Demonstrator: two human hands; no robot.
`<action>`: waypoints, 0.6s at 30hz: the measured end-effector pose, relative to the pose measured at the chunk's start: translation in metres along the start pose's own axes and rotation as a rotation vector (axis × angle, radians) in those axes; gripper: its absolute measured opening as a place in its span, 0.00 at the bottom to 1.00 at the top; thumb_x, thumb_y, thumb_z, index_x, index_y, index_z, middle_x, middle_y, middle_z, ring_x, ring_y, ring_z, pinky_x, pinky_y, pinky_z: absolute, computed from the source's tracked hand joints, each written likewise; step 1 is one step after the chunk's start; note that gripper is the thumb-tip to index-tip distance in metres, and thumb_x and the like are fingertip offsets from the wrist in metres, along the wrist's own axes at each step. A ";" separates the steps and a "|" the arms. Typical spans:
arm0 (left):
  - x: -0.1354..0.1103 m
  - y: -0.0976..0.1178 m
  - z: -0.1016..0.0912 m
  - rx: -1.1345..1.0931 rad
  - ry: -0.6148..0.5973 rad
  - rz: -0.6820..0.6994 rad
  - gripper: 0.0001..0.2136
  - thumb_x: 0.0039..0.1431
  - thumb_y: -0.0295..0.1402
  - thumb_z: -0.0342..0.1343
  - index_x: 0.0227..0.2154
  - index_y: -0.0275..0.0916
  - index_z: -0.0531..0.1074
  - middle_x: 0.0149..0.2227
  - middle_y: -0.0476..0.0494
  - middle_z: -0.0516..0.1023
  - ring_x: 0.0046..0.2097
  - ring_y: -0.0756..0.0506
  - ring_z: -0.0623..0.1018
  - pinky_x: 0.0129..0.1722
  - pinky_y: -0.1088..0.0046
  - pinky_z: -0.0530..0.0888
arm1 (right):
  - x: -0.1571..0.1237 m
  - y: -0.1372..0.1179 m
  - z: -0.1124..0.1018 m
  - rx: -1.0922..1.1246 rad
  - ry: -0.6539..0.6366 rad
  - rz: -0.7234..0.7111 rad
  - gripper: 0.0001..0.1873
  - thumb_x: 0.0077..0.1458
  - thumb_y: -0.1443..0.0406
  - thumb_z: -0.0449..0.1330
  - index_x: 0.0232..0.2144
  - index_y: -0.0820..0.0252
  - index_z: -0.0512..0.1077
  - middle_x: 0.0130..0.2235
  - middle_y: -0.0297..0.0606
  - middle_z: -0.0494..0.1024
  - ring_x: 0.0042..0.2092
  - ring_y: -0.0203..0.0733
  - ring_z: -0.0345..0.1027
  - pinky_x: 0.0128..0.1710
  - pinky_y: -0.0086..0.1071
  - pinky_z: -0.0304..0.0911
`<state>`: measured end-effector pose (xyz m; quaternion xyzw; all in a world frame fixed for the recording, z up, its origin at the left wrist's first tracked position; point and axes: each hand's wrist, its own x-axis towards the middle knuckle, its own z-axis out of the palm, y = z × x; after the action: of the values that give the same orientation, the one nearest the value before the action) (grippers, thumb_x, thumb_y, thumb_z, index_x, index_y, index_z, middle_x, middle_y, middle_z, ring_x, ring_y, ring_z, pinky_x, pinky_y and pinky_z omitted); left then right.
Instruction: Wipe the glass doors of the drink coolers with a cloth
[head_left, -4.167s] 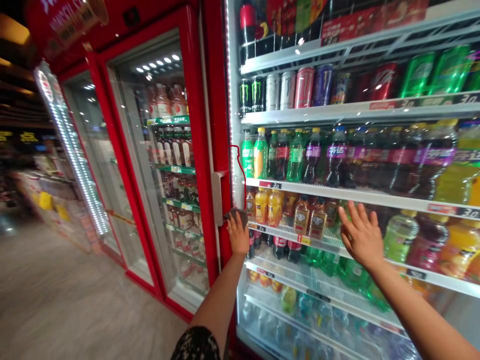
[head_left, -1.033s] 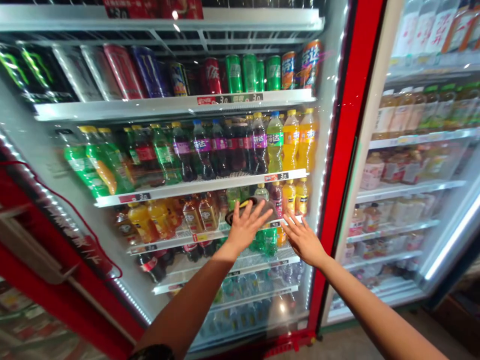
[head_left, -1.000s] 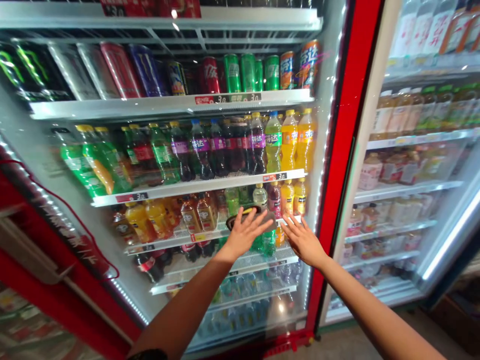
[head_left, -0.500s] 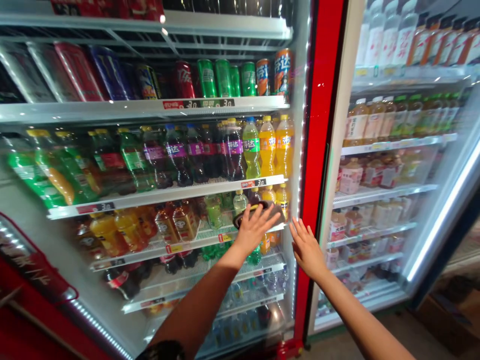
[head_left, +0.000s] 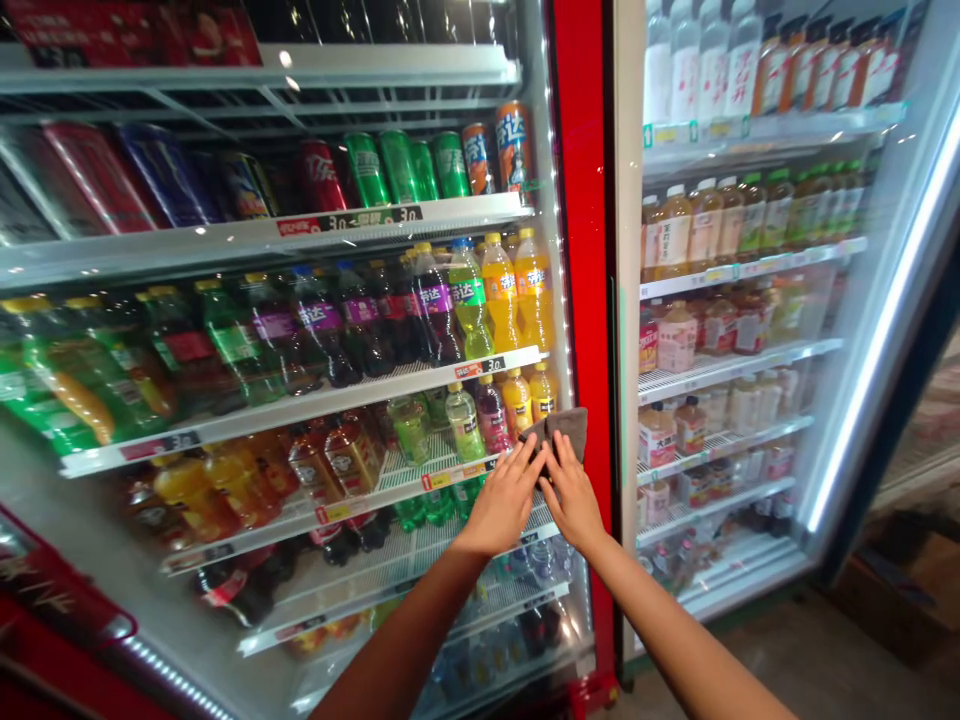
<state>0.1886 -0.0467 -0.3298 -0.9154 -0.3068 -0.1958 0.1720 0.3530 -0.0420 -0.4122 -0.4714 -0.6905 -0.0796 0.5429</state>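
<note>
Fridge glass (head_left: 480, 470) beside the red door frame (head_left: 579, 200) backs a soft, light cloth (head_left: 564, 430) under the left hand (head_left: 504, 503) and right hand (head_left: 574, 495), fingers spread apart, unclamped; its top edge looks easiest to pinch.

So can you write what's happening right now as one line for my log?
left hand | right hand | both on dark cloth | cloth against glass of red drinks fridge

L hand (head_left: 504, 505), R hand (head_left: 574, 497) adjacent, fingers up

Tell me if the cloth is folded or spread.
Spread, it seems: the cloth lies flat on the glass under the left hand and right hand; what's beneath them cannot be seen.
</note>
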 end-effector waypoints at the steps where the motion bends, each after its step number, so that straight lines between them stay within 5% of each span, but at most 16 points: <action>1: -0.006 -0.009 -0.007 0.071 0.007 0.037 0.36 0.63 0.22 0.47 0.73 0.42 0.44 0.75 0.42 0.45 0.74 0.41 0.51 0.71 0.53 0.59 | 0.004 0.001 0.004 -0.092 0.014 -0.001 0.35 0.67 0.64 0.52 0.73 0.47 0.47 0.74 0.43 0.48 0.74 0.54 0.38 0.68 0.60 0.50; 4: -0.021 -0.035 -0.023 0.288 0.041 0.138 0.35 0.61 0.25 0.53 0.71 0.41 0.51 0.74 0.42 0.49 0.75 0.40 0.46 0.73 0.48 0.48 | 0.001 0.011 0.014 -0.300 0.063 -0.035 0.34 0.65 0.63 0.57 0.70 0.45 0.55 0.72 0.43 0.56 0.73 0.58 0.41 0.67 0.67 0.39; 7: -0.032 -0.057 -0.030 0.457 0.085 0.162 0.34 0.61 0.30 0.56 0.70 0.42 0.55 0.72 0.45 0.53 0.75 0.41 0.43 0.74 0.49 0.36 | -0.027 0.025 0.023 -0.380 0.079 -0.088 0.33 0.62 0.66 0.59 0.68 0.43 0.60 0.68 0.44 0.64 0.71 0.55 0.50 0.66 0.59 0.44; 11: -0.040 -0.080 -0.023 0.569 0.136 0.177 0.30 0.65 0.35 0.55 0.69 0.46 0.58 0.72 0.52 0.55 0.75 0.44 0.40 0.74 0.54 0.33 | -0.050 0.032 0.027 -0.407 0.062 -0.131 0.33 0.62 0.70 0.57 0.66 0.43 0.63 0.64 0.42 0.71 0.67 0.50 0.57 0.64 0.50 0.48; 18: -0.042 -0.097 -0.003 0.636 0.257 0.243 0.30 0.63 0.39 0.56 0.68 0.47 0.60 0.70 0.52 0.58 0.75 0.43 0.41 0.74 0.54 0.36 | 0.033 0.032 0.005 -0.387 0.205 -0.214 0.33 0.64 0.67 0.56 0.69 0.49 0.57 0.59 0.45 0.74 0.62 0.50 0.61 0.61 0.45 0.51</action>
<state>0.0960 0.0036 -0.3276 -0.8139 -0.2173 -0.1821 0.5072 0.3744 -0.0023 -0.4000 -0.4802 -0.6496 -0.3151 0.4982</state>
